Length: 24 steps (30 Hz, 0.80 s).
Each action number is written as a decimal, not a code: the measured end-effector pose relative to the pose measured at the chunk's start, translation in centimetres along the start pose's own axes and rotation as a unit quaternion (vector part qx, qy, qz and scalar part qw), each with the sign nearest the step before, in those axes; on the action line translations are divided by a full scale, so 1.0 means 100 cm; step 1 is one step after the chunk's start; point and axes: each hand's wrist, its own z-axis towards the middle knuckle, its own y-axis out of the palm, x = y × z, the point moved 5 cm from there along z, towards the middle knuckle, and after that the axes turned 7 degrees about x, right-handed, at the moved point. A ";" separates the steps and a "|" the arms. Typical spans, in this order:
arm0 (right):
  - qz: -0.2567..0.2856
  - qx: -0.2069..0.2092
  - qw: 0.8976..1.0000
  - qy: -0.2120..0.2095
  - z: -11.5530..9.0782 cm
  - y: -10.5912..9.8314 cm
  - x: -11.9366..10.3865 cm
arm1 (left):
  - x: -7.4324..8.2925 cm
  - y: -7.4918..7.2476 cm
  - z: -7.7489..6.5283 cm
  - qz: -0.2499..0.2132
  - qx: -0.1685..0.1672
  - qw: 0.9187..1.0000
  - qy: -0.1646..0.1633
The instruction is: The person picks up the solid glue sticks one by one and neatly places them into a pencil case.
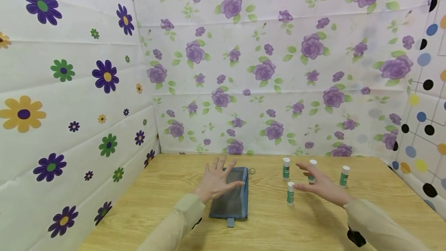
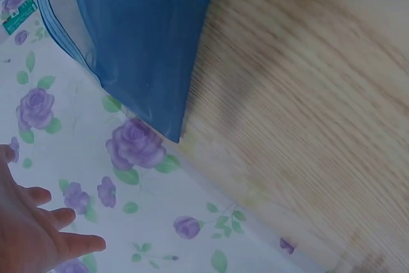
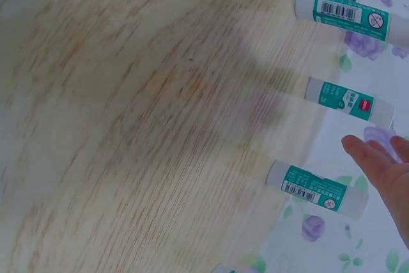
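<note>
A blue zippered mesh pouch (image 1: 228,200) lies flat on the table, with a tab at its near edge and a metal ring at its upper right corner. Over its upper left part hovers my left hand (image 1: 216,181), fingers spread and holding nothing. Several white-capped glue sticks with green labels stand upright on the right side, among them a front one (image 1: 290,195), a back one (image 1: 286,169) and a far-right one (image 1: 344,177). My right hand (image 1: 324,186) is among them, thumb and fingers apart, overlapping another glue stick (image 3: 319,190) in the head view; nothing is in its grasp.
The wooden table (image 1: 268,227) reaches back to a curtain (image 1: 244,69) with purple roses. A daisy-print sheet (image 1: 76,127) walls the left side, and a dotted sheet (image 1: 418,134) the right.
</note>
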 end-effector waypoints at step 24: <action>0.136 -0.072 0.988 0.004 0.006 0.015 0.007 | 0.018 0.024 0.002 -0.027 -0.012 0.999 -0.012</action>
